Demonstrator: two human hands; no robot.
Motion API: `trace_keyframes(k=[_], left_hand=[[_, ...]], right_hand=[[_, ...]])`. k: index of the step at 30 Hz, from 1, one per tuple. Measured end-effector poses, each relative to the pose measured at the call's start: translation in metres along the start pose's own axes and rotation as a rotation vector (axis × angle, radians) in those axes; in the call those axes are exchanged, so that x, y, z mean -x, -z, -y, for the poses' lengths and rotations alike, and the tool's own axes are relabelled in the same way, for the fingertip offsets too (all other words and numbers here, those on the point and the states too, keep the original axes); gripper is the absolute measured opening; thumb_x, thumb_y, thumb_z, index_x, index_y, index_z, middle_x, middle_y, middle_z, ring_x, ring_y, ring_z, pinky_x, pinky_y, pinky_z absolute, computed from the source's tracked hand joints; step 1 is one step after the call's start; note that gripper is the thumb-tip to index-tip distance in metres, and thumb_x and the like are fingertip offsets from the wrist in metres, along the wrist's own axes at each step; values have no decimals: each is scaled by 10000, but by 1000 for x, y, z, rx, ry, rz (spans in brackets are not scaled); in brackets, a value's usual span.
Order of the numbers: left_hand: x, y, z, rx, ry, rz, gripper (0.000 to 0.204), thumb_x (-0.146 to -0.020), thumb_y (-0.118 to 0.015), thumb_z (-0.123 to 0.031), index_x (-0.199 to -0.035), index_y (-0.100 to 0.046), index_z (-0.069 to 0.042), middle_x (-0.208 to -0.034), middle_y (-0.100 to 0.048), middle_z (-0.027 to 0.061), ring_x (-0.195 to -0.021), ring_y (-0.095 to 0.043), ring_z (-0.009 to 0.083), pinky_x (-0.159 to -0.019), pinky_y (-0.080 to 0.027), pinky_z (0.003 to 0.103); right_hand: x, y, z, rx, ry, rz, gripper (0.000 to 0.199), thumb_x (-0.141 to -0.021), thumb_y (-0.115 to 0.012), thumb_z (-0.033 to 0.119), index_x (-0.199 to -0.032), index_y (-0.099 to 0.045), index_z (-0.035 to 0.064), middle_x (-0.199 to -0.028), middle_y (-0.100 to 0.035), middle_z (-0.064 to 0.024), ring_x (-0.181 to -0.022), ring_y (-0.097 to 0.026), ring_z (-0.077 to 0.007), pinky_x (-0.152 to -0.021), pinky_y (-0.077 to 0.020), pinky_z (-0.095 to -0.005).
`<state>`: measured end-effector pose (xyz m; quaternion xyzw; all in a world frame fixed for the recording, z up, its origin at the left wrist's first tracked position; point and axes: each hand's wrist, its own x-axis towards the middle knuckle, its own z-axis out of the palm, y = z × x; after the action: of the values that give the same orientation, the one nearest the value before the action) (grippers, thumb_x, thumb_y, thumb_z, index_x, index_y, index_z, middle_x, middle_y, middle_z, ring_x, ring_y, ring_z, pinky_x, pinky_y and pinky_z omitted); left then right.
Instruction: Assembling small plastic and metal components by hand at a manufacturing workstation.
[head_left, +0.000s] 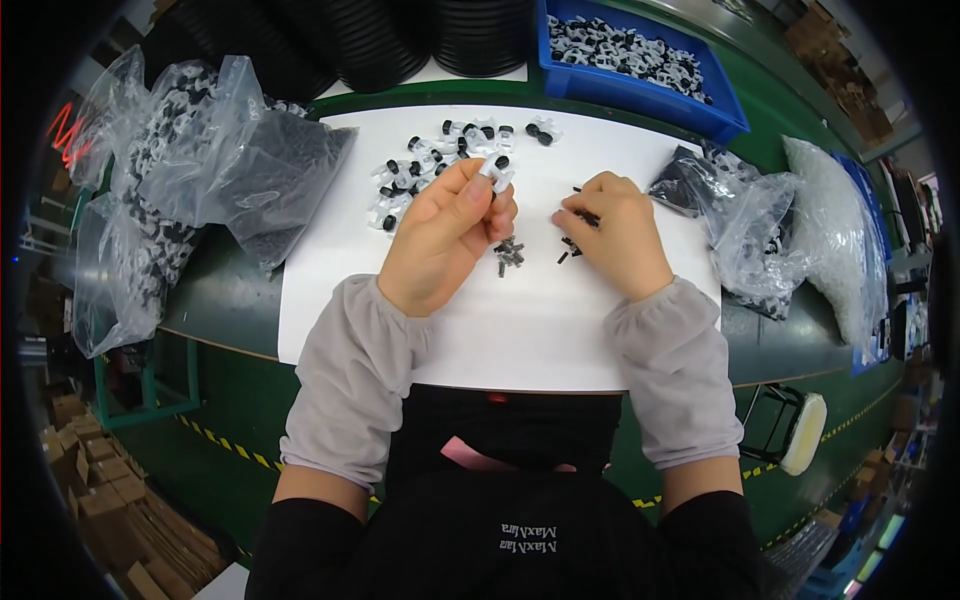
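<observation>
Between the thumb and fingers of my left hand is a small white plastic caster part with black wheels. My right hand is lowered to the white board, its fingertips drawn together over a few small dark pins. Whether a pin is pinched there is hidden by the fingers. Just right of my left hand lies a little heap of grey metal pins. Beyond that hand, several more white and black caster parts are scattered on the board.
A blue bin full of caster parts stands at the back right. Clear plastic bags of parts flank the board, one bag at left and another bag at right. Black ribbed round stacks rise at the back. A stool is at lower right.
</observation>
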<state>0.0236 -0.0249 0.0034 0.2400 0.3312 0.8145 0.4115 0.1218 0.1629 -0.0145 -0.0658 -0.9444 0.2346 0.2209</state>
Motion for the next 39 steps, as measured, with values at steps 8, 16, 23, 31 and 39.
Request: trace_keyframes(k=[8, 16, 23, 31, 39], left_hand=[[2, -1, 3, -140, 13, 69, 403, -896, -582, -404, -1093, -457, -76, -863, -427, 18, -795, -404, 135, -755, -353, 281], [-1, -1, 11, -184, 59, 114, 251, -910, -601, -246, -1024, -491, -52, -846, -516, 4, -783, -458, 91, -749, -391, 240], [-1, -4, 12, -218, 89, 60, 209, -909, -604, -194, -1019, -487, -61, -902, -533, 3, -829, -502, 75, -751, -415, 215], [-1, -5, 14, -157, 47, 67, 209, -888, -628, -136, -1011, -480, -54, -947, -535, 5, -875, -518, 81, -774, -427, 211], [-1, 1, 14, -192, 74, 89, 211, -882, -636, -138, -996, -479, -57, -923, -543, 6, -863, -544, 82, -712, -423, 199]], right_hand=[[-2, 9, 17, -248, -210, 138, 94, -745, -680, 30, -829, -645, 5, -777, -613, -55, -704, -571, -160, -633, -444, -273], [5, 17, 46, -1157, -189, -20, 105, -832, -590, -30, -937, -577, -33, -895, -589, -65, -758, -505, -103, -677, -408, -224], [7, 8, 45, -741, 73, -126, 95, -811, -566, -49, -881, -531, 3, -930, -510, -61, -791, -456, -114, -720, -386, -232], [10, 6, 48, -680, 97, -198, 100, -804, -550, -54, -878, -521, 5, -920, -505, -64, -764, -449, -116, -693, -387, -233], [10, 8, 50, -624, 114, -208, 98, -800, -565, -52, -876, -530, 1, -916, -514, -68, -754, -460, -115, -680, -390, -228]])
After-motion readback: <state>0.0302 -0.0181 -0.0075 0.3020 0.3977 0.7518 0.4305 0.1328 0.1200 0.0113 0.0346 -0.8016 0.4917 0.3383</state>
